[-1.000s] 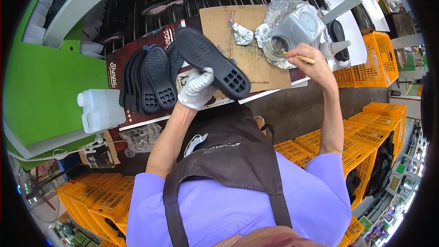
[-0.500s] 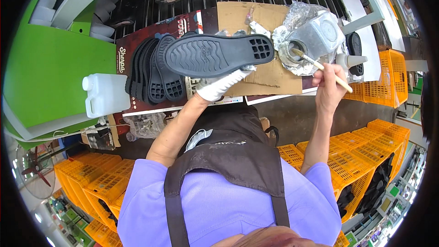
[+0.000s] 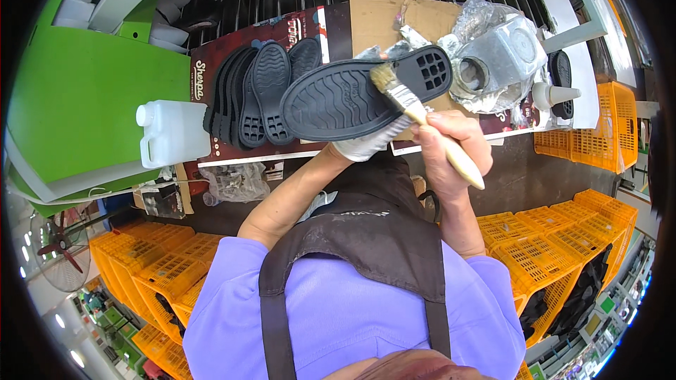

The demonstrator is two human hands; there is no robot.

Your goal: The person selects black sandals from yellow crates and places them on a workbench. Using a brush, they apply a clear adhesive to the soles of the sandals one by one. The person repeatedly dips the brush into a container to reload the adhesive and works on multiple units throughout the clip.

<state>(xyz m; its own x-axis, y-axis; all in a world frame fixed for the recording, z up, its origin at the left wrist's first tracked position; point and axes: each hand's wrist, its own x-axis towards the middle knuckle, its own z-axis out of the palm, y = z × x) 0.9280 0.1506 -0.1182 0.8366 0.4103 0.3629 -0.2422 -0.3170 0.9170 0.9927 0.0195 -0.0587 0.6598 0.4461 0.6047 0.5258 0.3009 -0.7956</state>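
Note:
A black shoe sole (image 3: 327, 102) with a wavy tread lies tilted across my left hand (image 3: 367, 146). That hand wears a white glove and supports the sole from below; most of its fingers are hidden. My right hand (image 3: 456, 146) grips the pale handle of a flat paintbrush (image 3: 403, 97). The brush's bristles are over the tread near the sole's middle; contact cannot be made out for certain. Right of the sole stands a round open pot (image 3: 470, 75) among crumpled foil and plastic. More black soles (image 3: 271, 74) rest side by side to the left.
A white jug (image 3: 176, 134) stands at the left by a green surface (image 3: 91, 105). Beside the pot are a clear plastic container (image 3: 517, 46) and a nozzle bottle (image 3: 553, 95). Cardboard (image 3: 401, 10) covers part of the bench. Orange crates (image 3: 542, 250) are stacked behind me.
My right hand has lifted the paintbrush out of the pot and carried it left over the sole. The sole in my left hand has shifted right and slightly nearer.

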